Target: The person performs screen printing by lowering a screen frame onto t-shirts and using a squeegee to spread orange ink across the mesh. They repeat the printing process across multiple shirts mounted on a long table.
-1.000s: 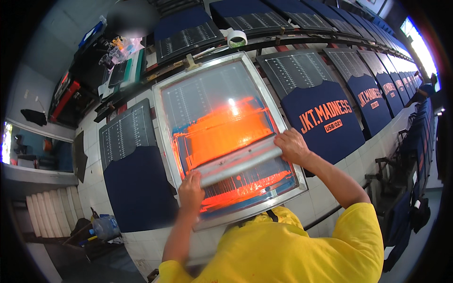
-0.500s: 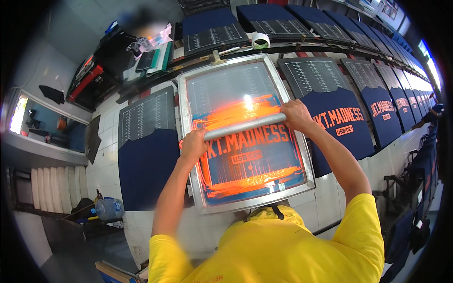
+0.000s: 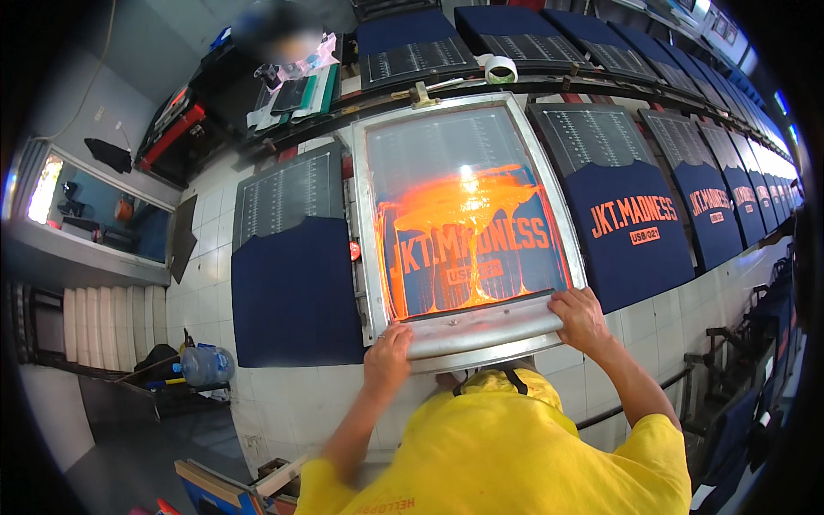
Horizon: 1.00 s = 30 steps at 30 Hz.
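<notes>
A metal-framed printing screen (image 3: 367, 189) lies over a dark platen in front of me. Bright orange ink (image 3: 455, 202) is pooled across the middle of its mesh, with streaks running toward the near edge. Along that near edge lies a long grey squeegee (image 3: 482, 333). My left hand (image 3: 388, 354) is closed around its left end, and my right hand (image 3: 584, 318) grips its right end. Orange lettering shows through the mesh below the pool. The squeegee's blade edge meets the mesh at the near end of the ink.
To the left, a plain navy fabric piece (image 3: 296, 296) covers a platen; to the right lies a printed navy piece (image 3: 639, 240), with several more beyond. A tape roll (image 3: 500, 70) sits behind the screen. A water jug (image 3: 206, 365) stands at lower left. Another person is at the back left.
Both hands have drawn the squeegee from mid-screen toward me to the near edge. The orange ink now spreads over the upper lettering and runs down in streaks. My view has shifted slightly.
</notes>
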{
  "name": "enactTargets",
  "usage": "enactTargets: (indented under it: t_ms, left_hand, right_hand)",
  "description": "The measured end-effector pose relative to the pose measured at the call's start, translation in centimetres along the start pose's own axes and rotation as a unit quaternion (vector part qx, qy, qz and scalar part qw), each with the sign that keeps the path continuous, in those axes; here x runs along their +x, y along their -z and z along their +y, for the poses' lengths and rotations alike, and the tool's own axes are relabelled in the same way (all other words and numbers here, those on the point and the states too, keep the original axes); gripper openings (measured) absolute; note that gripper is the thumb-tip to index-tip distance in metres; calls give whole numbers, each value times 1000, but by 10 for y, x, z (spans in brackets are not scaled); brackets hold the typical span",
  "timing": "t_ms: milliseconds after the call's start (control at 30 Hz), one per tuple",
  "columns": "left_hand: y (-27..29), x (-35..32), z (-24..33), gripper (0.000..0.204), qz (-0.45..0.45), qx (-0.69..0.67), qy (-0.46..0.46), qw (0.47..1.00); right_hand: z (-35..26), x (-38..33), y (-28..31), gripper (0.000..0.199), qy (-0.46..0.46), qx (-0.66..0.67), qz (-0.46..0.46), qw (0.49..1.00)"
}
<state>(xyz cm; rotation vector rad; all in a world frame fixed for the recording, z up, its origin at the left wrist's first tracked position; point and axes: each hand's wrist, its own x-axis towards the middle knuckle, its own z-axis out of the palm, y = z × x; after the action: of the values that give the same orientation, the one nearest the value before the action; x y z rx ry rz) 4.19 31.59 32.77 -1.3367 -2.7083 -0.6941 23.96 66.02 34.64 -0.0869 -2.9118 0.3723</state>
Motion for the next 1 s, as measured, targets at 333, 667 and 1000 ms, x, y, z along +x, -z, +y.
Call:
enactTargets:
  t_ms: [333,667,1000]
  left_hand:
    - [-16,64,-46,32,5,-16,-55,998]
    - [-30,193,-111,36,28,-39,-85,995]
    - [-13,204,-95,26,-21,10,-15,1000]
  right_hand:
    - [23,47,-21,29,-10,-64,7,998]
    - [75,159,-26,31,-37,-78,-29,996]
    - [93,177,-17,26,-22,-83,-14,996]
